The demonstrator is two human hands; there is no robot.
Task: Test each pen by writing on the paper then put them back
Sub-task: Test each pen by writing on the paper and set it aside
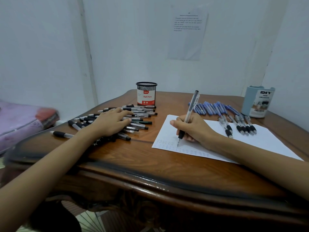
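Table (142, 156): pen (190, 108) in right hand (194, 129)

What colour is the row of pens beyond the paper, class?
Blue. The pens show best in the head view.

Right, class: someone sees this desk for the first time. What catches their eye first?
The right hand grips a clear pen, tip on the white paper at centre right. The left hand rests on a sprawling pile of black-and-clear pens on the left. Behind the paper lies a row of blue pens beside a pale blue organiser.
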